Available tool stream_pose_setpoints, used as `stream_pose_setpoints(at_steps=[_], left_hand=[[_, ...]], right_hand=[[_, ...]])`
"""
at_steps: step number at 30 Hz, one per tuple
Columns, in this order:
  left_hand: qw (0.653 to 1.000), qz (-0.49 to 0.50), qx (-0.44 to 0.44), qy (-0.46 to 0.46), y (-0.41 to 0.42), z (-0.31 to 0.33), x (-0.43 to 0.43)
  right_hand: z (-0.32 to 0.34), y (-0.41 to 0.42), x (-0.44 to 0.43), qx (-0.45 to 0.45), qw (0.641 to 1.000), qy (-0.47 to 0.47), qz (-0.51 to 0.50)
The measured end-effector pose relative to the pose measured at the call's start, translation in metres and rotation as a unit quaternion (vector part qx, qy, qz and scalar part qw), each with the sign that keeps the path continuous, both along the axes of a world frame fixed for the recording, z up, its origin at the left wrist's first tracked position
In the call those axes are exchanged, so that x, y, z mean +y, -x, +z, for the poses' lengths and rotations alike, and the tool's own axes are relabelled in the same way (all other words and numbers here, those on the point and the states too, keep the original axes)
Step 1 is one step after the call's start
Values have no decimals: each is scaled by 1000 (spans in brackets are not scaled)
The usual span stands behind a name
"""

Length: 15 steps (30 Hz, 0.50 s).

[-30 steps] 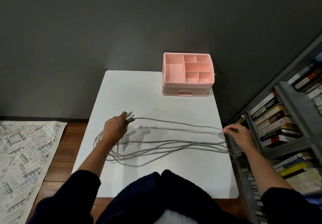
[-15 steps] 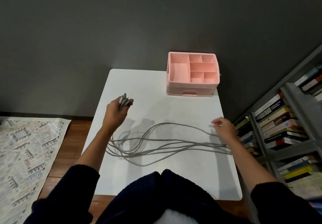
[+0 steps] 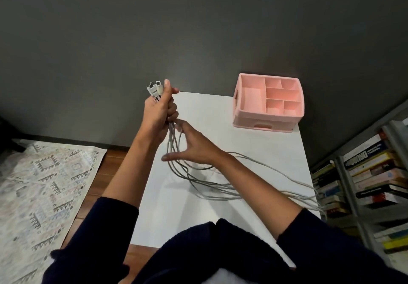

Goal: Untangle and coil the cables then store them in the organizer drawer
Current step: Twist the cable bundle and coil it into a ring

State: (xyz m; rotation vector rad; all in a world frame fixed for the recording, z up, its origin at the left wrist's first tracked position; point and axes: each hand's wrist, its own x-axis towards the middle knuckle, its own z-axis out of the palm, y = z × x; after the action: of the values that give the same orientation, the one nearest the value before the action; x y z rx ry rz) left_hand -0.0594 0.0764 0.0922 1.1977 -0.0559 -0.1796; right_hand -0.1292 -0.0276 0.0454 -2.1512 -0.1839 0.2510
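My left hand (image 3: 159, 113) is raised above the white table (image 3: 260, 151) and shut on a bundle of grey cables (image 3: 212, 186), with their white plug ends (image 3: 154, 89) sticking up out of the fist. The strands hang down from it, trail across the table and drop over its right edge. My right hand (image 3: 194, 146) is open just below the left fist, fingers spread around the hanging strands. The pink organizer (image 3: 269, 103) with its shut drawer stands at the table's far right corner.
A bookshelf (image 3: 371, 173) full of books stands close against the table's right side. A patterned rug (image 3: 44, 191) lies on the wooden floor to the left. A dark grey wall rises behind the table.
My left hand has lifted the plug ends up and away from the table. My right hand has left the table's right edge and come across to the strands under the left fist.
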Motion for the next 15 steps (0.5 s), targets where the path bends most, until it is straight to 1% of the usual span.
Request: stream_pose_setpoints(at_steps=[3,6,7,9,11,13,15], left_hand=[[999,4,20,46,-4,16,5],[988,39,57,135,-13,23,16],[984,47,69,156,-16,22,19],[979,53,82,179,-16,17,21],[976,34,85,196,-14,14,22],[965,-8,94,244,-12,13,23],[949,-48,109,293,-11,12,25]], right_hand=[[17,-12,21,-46,998,-12,-28],[18,-10,26,-35,995,-89,-24],[18,-8,26,-32,994,-101,-27],[18,-6,26,-39,995,-83,-40],[18,-7,26,-62,994,-62,-58],[18,-10,26,-80,992,-59,-83],[23,-14,27,-57,991,-68,-101]])
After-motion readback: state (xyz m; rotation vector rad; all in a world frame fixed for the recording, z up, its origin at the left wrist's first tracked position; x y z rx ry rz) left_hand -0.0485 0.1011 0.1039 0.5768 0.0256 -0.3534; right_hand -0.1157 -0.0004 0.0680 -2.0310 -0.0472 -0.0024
